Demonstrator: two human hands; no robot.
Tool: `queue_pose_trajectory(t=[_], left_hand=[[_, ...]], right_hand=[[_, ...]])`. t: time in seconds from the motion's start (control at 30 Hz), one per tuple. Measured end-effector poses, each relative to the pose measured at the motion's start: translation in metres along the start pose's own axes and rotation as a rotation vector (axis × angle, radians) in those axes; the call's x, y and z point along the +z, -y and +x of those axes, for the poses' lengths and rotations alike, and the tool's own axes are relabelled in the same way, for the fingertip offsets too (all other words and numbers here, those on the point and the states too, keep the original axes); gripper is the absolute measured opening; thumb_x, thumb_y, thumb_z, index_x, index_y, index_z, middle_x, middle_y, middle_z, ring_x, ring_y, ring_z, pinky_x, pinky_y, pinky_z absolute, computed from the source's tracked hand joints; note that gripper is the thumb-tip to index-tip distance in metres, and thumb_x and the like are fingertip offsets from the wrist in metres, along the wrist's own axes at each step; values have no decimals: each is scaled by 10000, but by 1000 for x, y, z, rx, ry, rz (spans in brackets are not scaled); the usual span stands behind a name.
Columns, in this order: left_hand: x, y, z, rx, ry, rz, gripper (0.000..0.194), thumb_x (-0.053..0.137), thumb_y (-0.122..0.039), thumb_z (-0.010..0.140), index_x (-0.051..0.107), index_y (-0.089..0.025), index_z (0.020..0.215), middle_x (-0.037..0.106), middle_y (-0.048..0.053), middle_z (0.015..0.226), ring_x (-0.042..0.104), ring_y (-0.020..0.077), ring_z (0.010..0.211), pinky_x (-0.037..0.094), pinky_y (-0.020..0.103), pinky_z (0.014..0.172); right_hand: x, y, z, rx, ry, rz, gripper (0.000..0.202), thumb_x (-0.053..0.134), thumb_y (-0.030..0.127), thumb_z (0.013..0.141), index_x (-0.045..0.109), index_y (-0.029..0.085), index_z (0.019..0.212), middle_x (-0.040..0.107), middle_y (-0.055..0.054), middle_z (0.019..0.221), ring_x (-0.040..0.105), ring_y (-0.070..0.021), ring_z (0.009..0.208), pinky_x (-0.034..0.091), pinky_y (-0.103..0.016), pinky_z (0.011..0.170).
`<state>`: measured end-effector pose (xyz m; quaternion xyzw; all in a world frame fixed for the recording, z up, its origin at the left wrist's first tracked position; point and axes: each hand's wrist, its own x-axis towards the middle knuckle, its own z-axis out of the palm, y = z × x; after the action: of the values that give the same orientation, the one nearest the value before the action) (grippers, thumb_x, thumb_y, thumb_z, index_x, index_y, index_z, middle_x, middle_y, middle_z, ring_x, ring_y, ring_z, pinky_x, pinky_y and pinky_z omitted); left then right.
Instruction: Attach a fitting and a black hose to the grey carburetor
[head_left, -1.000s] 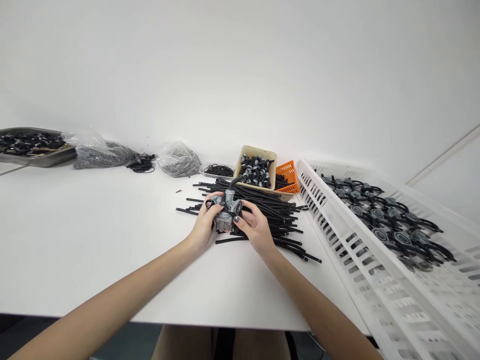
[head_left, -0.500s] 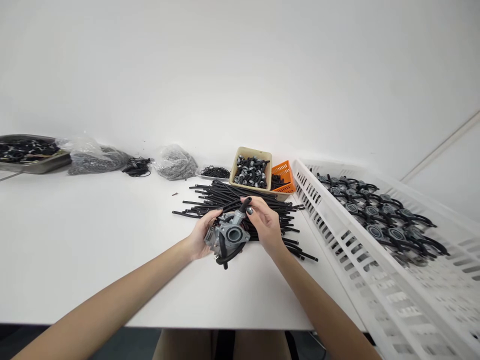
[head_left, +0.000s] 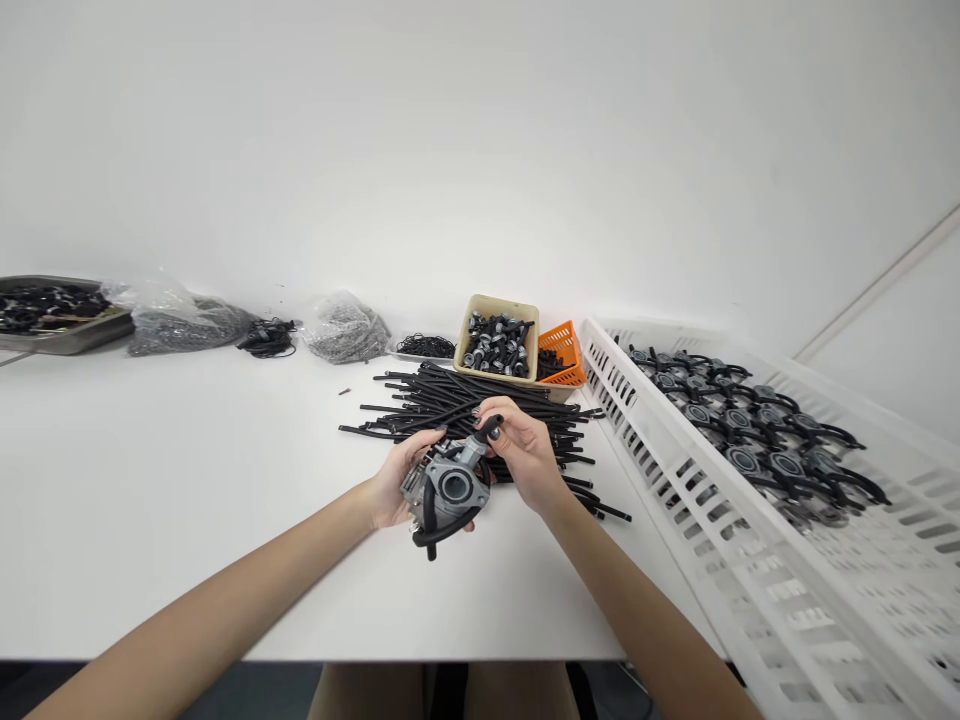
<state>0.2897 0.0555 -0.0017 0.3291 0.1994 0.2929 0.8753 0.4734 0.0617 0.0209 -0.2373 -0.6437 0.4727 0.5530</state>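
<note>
A grey metal carburetor with black hoses is held above the table, its round bore facing me. My left hand grips the body from the left side, fingers partly hidden behind it. Pinched at the upper right is the black rubber cap on the carburetor's top, with the thumb and fingers of my right hand closed round it. A black hose curves under the body, and a short end hangs below. Behind both hands lies a spread pile of black hoses on the white table.
To the right stands a long white slotted crate holding rows of carburetors. A cream bin of black-and-silver caps and an orange basket of small black parts sit at the back. Plastic bags and a metal tray line the wall.
The carburetor has shifted slightly left and down and tilted a little. The rubber cap now leans more to the right under my right fingers. Both hands keep their hold.
</note>
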Motion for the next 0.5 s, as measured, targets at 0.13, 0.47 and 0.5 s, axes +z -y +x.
queue_pose_trajectory(t=[0.13,0.47,0.5], left_hand=[[1,0,1,44,-75,18,491,568,-528,805,683,-121,1056,745,144,869,709,320,732,568,480,692],[-9,4,9,939,-620,596,443,611,-509,869,571,-226,1207,604,68,1236,573,266,1158,451,353,1003],[-10,5,9,941,-620,572,448,590,-518,883,544,-242,1233,588,65,1262,570,267,1170,459,361,999]], right_hand=[[-2,-3,-1,19,-16,-22,327,684,545,825,705,248,960,613,-73,1081,588,-185,831,523,-305,656],[11,-33,2,197,86,99,1052,911,439,584,338,316,1457,449,-105,1460,571,-263,1207,506,-419,1016],[14,-34,0,214,104,109,1096,930,400,556,320,334,1465,446,-95,1470,588,-265,1190,532,-418,984]])
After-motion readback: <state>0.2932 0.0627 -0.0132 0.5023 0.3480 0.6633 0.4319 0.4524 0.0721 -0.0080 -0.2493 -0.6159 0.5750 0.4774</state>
